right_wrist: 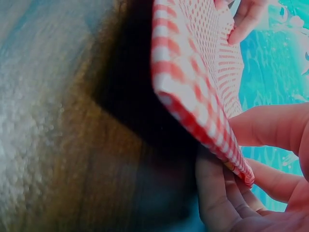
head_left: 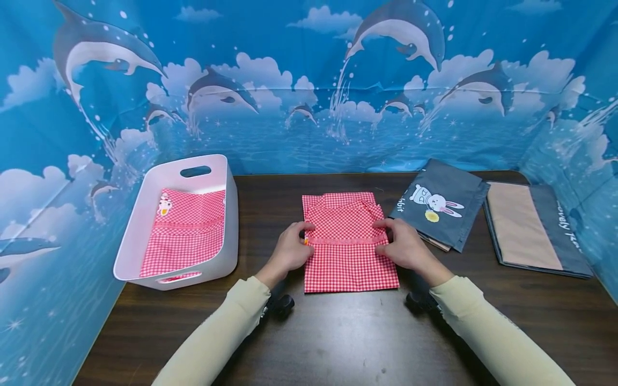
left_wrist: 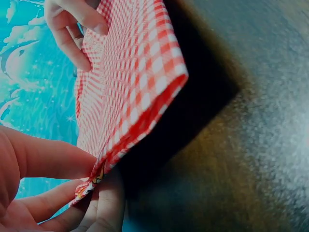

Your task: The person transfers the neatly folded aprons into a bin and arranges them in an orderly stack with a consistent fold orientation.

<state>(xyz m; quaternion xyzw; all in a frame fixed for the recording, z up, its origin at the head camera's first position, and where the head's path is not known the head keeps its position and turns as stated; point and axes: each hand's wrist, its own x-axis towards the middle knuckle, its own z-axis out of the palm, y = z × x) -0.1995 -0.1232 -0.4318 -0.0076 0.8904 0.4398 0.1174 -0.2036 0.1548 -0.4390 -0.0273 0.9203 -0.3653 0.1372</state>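
Observation:
A folded red-and-white gingham cloth (head_left: 345, 268) is held between both hands at the middle of the table. My left hand (head_left: 293, 247) pinches its left edge, with the thumb on top and fingers underneath in the left wrist view. On the opposite edge, my right hand (head_left: 403, 244) pinches the gingham cloth (right_wrist: 193, 96) the same way, thumb above and fingers (right_wrist: 212, 193) below. In both wrist views the near end of the cloth stands above the dark table, over its shadow. A bit of coloured print shows at the left hand's grip.
To the left stands a white bin (head_left: 232, 225) with handle slots, holding similar red gingham cloth (head_left: 190, 230). Beyond the right hand lies a folded dark grey cloth (head_left: 446, 187) with a rabbit print. Further right is a folded beige-and-grey cloth (head_left: 526, 225). A dolphin-print curtain (head_left: 289, 134) hangs behind the table.

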